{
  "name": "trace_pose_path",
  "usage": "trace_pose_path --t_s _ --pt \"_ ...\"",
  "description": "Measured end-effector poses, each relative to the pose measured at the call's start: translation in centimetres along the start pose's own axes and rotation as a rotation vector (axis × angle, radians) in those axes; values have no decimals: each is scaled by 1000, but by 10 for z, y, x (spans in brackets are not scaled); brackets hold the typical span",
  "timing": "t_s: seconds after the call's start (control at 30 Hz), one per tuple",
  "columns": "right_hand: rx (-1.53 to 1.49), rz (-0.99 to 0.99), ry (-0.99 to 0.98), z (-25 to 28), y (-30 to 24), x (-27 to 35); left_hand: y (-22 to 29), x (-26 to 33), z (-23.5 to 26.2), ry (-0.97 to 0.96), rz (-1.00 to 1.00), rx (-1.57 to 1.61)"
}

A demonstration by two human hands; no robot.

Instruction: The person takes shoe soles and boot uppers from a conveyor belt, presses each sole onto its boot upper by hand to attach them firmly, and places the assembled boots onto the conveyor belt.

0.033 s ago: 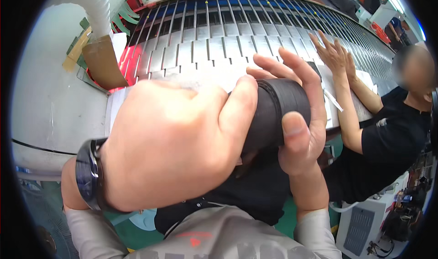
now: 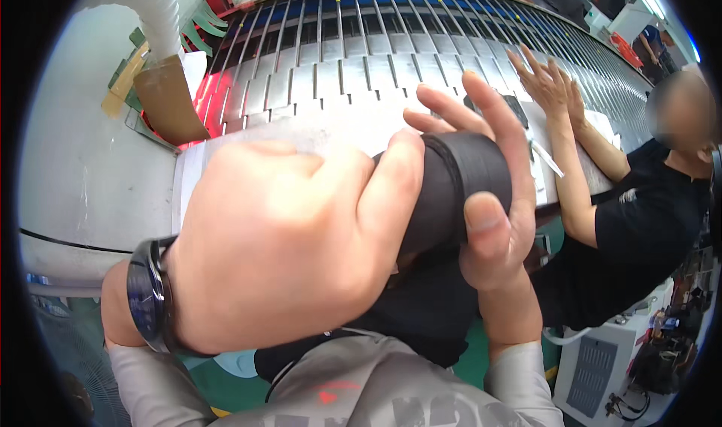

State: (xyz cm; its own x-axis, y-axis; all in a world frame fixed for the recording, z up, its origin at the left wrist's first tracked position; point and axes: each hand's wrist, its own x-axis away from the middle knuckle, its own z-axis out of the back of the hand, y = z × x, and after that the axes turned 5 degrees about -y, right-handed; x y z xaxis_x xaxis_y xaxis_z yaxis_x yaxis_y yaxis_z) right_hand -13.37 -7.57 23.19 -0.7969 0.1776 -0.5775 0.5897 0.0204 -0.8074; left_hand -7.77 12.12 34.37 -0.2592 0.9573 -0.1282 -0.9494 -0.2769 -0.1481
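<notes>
A black band wound into a roll [image 2: 487,164], with a smooth sheen and a ridged edge, is held up in front of me between both hands. My left hand [image 2: 278,239], with a dark watch [image 2: 149,295] on its wrist, closes around the roll's left part; its fingertips are mostly hidden behind its back. My right hand [image 2: 500,224] cups the other end, thumb in front and index finger along the far side, its other fingers reaching out past the top. What the band is made of, I cannot tell.
Behind my hands stretches a slatted metal machine bed [image 2: 331,81] with a pale front edge. A co-worker [image 2: 639,224] on the right holds both hands over it, near a white pen-like tool [image 2: 547,158]. A brown board [image 2: 171,100] and a white hose [image 2: 147,13] stand at left.
My left hand has shifted down very slightly. The roll stays gripped in both hands, and the co-worker's hands hardly differ.
</notes>
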Motion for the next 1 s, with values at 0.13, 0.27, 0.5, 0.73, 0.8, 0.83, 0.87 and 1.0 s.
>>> trace_pose_path --t_s 0.13,0.27,0.5,0.73,0.8,0.83,0.87,1.0 --pt "-123 -180 -11 -1 -31 56 32 37 -7 124 -84 148" --pt "-116 44 -162 -1 -28 97 66 69 -19 12 9 312" --pt "-41 363 -165 -21 -13 117 102 112 -48 51 36 177" --pt "-40 335 39 -43 -18 125 117 118 -62 153 105 145" --pt "-32 352 12 -44 -17 125 115 121 -64 151 88 107" --pt "-28 345 9 -44 -17 125 113 122 -66 147 70 61" --pt "-9 348 -15 -43 -17 125 111 123 -67 149 72 70" --pt "-5 341 -55 -41 -17 124 103 121 -64 108 -15 18"
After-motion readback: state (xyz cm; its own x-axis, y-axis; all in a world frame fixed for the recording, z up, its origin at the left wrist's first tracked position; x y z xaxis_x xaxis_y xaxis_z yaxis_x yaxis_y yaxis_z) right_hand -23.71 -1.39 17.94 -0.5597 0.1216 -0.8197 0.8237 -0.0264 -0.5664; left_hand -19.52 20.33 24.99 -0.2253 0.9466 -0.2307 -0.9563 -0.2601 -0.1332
